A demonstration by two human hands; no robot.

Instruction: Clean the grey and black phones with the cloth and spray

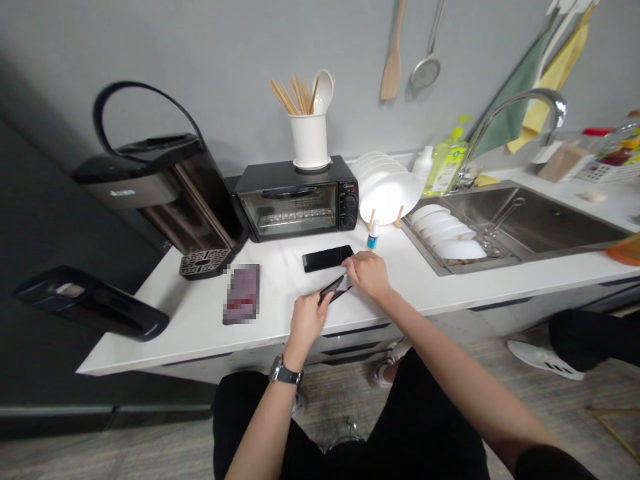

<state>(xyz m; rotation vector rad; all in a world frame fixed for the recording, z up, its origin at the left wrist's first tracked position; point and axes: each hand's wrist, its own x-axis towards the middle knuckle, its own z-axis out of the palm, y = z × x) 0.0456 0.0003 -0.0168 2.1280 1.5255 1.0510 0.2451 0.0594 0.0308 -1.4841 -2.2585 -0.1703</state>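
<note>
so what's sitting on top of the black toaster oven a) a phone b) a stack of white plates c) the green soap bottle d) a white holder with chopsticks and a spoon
d: the white holder with wooden chopsticks and a white spoon stands on the roof of the toaster oven; the plates are in a rack to its right, the soap bottle by the sink, and the phone lies flat on the counter.

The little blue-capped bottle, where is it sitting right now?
In the head view, the little bottle stands on the white counter, between the toaster oven and the sink's dish rack.

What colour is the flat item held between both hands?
Black, seen in the head view: thin flat item, pinched by left hand and right hand.
</note>
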